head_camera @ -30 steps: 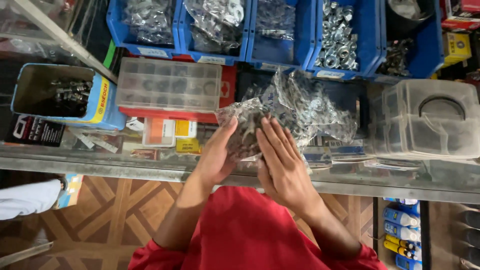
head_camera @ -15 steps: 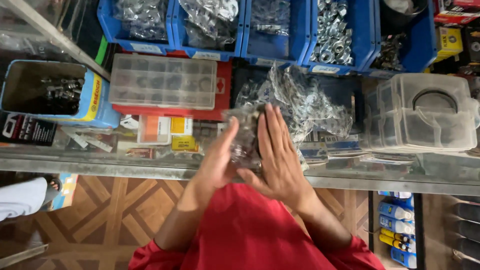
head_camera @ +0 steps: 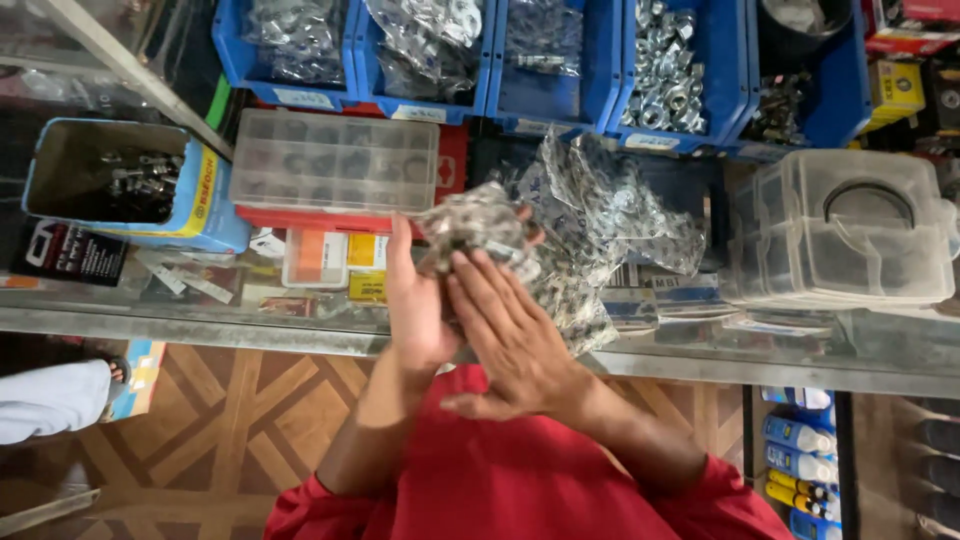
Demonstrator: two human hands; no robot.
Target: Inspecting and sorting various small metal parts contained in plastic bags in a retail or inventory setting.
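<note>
Both of my hands hold a clear plastic bag of small metal parts (head_camera: 478,225) above a glass counter (head_camera: 200,325). My left hand (head_camera: 415,305) cups the bag from below and the left side. Over it lies my right hand (head_camera: 505,335), fingers flat and pointing up-left against the bag. More clear bags of metal parts (head_camera: 610,215) lie heaped just right of my hands on the counter. My red sleeves fill the bottom of the view.
Blue bins (head_camera: 560,95) of nuts and washers line the back. A clear compartment box (head_camera: 335,160) on a red lid sits left, a blue box of bolts (head_camera: 110,185) far left, stacked clear containers (head_camera: 845,235) right. Another person's white sleeve (head_camera: 50,400) shows at lower left.
My hands have stayed together on the bag while it rose a little; my right hand slid further over the left, and the view shifted slightly.
</note>
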